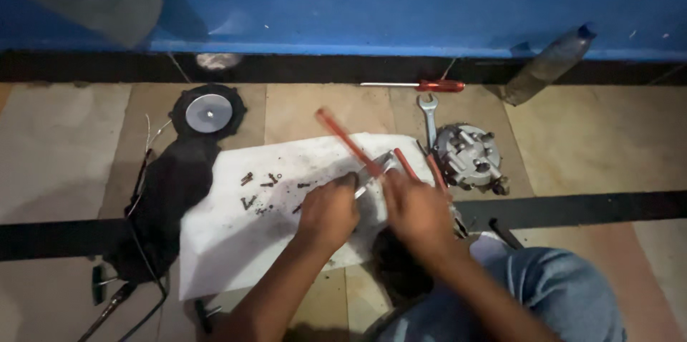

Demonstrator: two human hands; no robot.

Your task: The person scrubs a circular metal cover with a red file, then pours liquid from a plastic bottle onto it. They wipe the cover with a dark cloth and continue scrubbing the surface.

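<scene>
Over a tiled floor beside a blue wall, the head camera looks down on two bare hands meeting above a white sheet (236,242). Left hand (328,213) is curled into a loose fist, its fingers closed around a small shiny metal part (372,177) that sits between both hands at the sheet's right side. Right hand (417,213) is also closed, gripping red-handled pliers (358,145); one red handle sticks up and to the left, the other points up and right, and the pliers' jaws appear to meet the metal part, though blur hides the exact contact. Small dark screws (261,192) lie scattered on the sheet just left of the left hand.

Right of the hands, a round grey metal housing (469,156) with bolts rests on the tiles, with a silver spanner (429,116) touching its left edge. A red-handled screwdriver (422,86) lies near the wall. A plastic bottle (547,63) leans against the wall at the right. To the left sits a black rubber disc (207,111) with a silver centre, above a black cloth (168,199). Blue jeans (558,292) cover the person's knee at lower right.
</scene>
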